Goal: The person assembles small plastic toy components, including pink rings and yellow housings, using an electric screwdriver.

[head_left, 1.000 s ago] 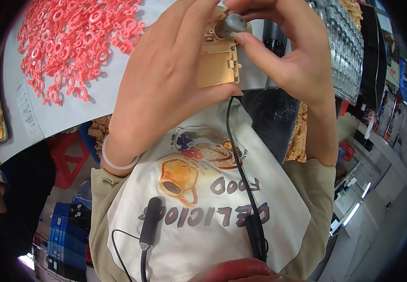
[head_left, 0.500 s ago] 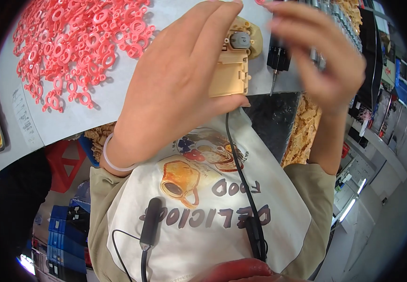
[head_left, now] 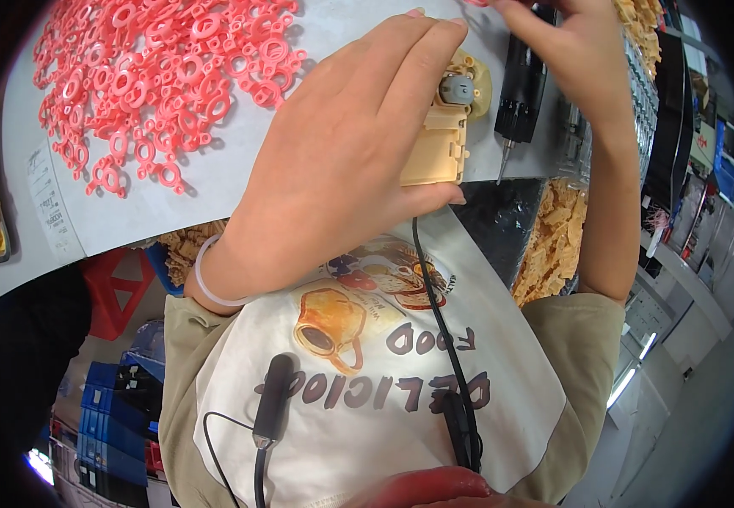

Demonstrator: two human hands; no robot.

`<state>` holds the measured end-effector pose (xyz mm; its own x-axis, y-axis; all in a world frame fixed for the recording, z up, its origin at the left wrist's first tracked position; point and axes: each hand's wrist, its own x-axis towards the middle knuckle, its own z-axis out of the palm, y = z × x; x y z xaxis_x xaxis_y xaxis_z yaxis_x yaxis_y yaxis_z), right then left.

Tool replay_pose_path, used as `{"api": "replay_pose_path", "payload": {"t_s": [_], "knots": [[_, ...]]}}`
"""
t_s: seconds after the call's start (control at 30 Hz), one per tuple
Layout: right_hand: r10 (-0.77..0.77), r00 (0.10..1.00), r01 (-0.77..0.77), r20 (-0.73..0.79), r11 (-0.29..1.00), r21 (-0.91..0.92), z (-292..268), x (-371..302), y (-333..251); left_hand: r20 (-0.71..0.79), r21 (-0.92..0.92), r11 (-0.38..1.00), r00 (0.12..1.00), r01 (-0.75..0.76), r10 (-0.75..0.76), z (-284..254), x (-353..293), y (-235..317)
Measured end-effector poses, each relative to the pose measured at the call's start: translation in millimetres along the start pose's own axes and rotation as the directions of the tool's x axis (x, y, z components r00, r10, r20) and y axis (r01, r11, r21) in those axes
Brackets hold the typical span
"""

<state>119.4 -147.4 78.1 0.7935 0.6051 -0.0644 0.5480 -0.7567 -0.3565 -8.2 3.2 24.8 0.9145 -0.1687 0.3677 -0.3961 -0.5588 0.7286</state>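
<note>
My left hand [head_left: 342,152] is closed round a cream plastic housing [head_left: 436,152], its thumb along the near edge and its fingers over the far side. A grey motor-like part [head_left: 458,89] sits in the housing's upper end. The hand hides the housing's left side. Beyond and to the right, my right hand [head_left: 587,51] reaches toward the top edge, where most of its fingers are cut off. Below its thumb stands a black electric screwdriver [head_left: 520,102], its thin bit pointing toward me. A sliver of pink plastic [head_left: 476,2] shows near the thumb tip; whether it is held is unclear.
A large heap of pink ring-shaped plastic parts [head_left: 164,76] covers the table [head_left: 130,216] at the left. Several cream parts [head_left: 551,241] fill a container below the right forearm. Metal cylinders [head_left: 642,102] line the right side. A black cable [head_left: 435,288] hangs down my front.
My right hand has moved farther away, toward the top edge, and its fingers have left the picture. The left hand keeps its hold on the housing; the whole view has shifted slightly.
</note>
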Motion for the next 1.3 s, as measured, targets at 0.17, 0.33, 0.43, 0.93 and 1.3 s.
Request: {"api": "replay_pose_path", "payload": {"t_s": [0.17, 0.33, 0.43, 0.93, 1.3], "knots": [[0.129, 0.986, -0.036, -0.109, 0.790, 0.612, -2.1, -3.1, 17.9, -0.037, -0.073, 0.997, 0.999, 0.015, -0.017, 7.1, -7.8, -13.6], [0.297, 0.952, -0.120, -0.081, 0.602, 0.789, -11.0, -10.8, 23.4, 0.010, -0.075, 0.995, 0.998, 0.067, -0.066, 5.4, -9.2, -11.9], [0.412, 0.909, -0.256, 0.055, 0.450, 0.855, -12.3, -24.6, 4.9, -0.083, -0.118, 0.992, 0.996, -0.050, 0.040, 14.3, -11.2, -22.4], [0.013, 0.992, 0.066, -0.126, 0.797, 0.601, 37.5, -68.9, -3.7, 0.009, -0.021, 1.000, 1.000, -0.011, 0.011, 4.9, -5.1, -0.9], [-0.106, 0.967, 0.196, -0.231, 0.890, 0.411, 41.9, -65.4, -10.0, -0.011, -0.018, 0.999, 0.999, -0.034, 0.034, 5.7, -3.4, -1.7]]}}
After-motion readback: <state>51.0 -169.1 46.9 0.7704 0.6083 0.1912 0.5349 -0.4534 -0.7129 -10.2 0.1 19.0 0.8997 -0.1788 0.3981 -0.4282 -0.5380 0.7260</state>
